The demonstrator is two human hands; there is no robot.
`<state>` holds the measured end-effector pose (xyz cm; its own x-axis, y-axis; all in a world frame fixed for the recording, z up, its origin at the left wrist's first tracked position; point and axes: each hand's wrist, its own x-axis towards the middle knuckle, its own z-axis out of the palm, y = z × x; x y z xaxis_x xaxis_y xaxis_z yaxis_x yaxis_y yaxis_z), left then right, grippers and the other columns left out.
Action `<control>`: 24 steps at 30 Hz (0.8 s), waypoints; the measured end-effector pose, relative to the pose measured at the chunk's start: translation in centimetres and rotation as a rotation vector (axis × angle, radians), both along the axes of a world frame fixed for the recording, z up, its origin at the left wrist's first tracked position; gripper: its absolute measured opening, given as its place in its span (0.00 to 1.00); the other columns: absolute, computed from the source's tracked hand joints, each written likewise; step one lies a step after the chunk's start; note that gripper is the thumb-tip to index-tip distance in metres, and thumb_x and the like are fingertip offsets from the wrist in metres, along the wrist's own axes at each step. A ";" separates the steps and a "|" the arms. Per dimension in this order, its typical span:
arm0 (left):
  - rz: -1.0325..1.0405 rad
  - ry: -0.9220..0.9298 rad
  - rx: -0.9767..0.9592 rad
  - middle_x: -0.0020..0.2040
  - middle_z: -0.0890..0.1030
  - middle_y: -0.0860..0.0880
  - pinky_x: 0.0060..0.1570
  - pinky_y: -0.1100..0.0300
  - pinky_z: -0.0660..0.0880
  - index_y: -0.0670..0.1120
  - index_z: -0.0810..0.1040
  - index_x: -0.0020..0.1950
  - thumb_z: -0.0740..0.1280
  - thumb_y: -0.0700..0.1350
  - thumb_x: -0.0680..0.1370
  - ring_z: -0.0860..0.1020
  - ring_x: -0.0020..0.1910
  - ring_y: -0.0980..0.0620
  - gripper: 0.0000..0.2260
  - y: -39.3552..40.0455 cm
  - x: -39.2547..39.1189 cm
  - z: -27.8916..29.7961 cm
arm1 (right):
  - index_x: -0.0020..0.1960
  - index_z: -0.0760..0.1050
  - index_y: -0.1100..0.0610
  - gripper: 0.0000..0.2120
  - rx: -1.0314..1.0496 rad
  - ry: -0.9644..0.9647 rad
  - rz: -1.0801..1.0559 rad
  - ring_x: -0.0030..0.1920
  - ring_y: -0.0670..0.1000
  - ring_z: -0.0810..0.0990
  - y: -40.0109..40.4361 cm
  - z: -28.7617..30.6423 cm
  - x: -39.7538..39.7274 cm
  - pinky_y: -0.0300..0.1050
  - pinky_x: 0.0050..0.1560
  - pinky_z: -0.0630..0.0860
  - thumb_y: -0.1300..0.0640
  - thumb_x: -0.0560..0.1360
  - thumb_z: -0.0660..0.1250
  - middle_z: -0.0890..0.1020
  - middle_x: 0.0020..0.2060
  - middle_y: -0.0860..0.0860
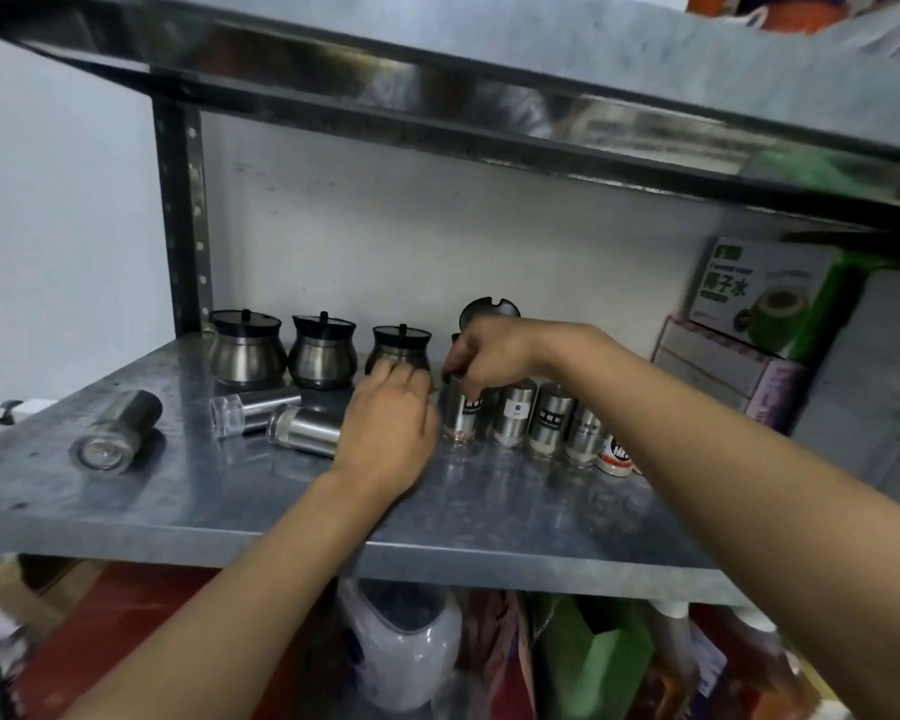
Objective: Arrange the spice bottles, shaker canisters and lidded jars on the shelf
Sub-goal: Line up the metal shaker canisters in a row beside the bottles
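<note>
Right hand pinches the top of an upright labelled steel shaker canister, aligning the row; left hand rests loosely curled on a fallen steel spice bottle.

The galvanised metal shelf carries everything, and the right hand grips the top of an upright labelled canister standing on it. Just right of that grip three more labelled canisters stand in a row, then a small red-and-white bottle, while behind and left of it three lidded steel jars line the wall. Left of the grip, three canisters lie on their sides, the nearest beside the left hand.
</note>
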<state>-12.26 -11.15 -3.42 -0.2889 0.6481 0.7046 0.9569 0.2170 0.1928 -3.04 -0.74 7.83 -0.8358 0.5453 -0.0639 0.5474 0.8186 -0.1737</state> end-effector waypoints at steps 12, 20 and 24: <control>-0.002 0.008 -0.105 0.44 0.79 0.41 0.49 0.47 0.74 0.41 0.77 0.45 0.50 0.46 0.73 0.74 0.48 0.41 0.18 0.1 0.3 -0.4 | 0.54 0.82 0.52 0.12 0.080 -0.022 -0.014 0.48 0.49 0.80 0.9 -0.2 0.8 0.40 0.46 0.75 0.52 0.71 0.73 0.83 0.44 0.46; -0.066 -0.019 -0.077 0.48 0.77 0.41 0.51 0.50 0.71 0.40 0.75 0.48 0.58 0.42 0.74 0.72 0.52 0.42 0.09 0.3 0.3 -0.8 | 0.55 0.83 0.54 0.15 0.074 0.047 -0.076 0.50 0.50 0.80 1.3 -0.6 1.4 0.41 0.50 0.74 0.50 0.70 0.74 0.83 0.48 0.49; -0.066 0.019 -0.068 0.49 0.77 0.42 0.53 0.50 0.71 0.41 0.75 0.49 0.58 0.42 0.74 0.72 0.52 0.43 0.09 0.2 0.1 -0.8 | 0.50 0.82 0.54 0.12 0.076 0.079 -0.069 0.47 0.51 0.80 1.5 -1.5 1.3 0.42 0.48 0.75 0.50 0.70 0.74 0.82 0.43 0.49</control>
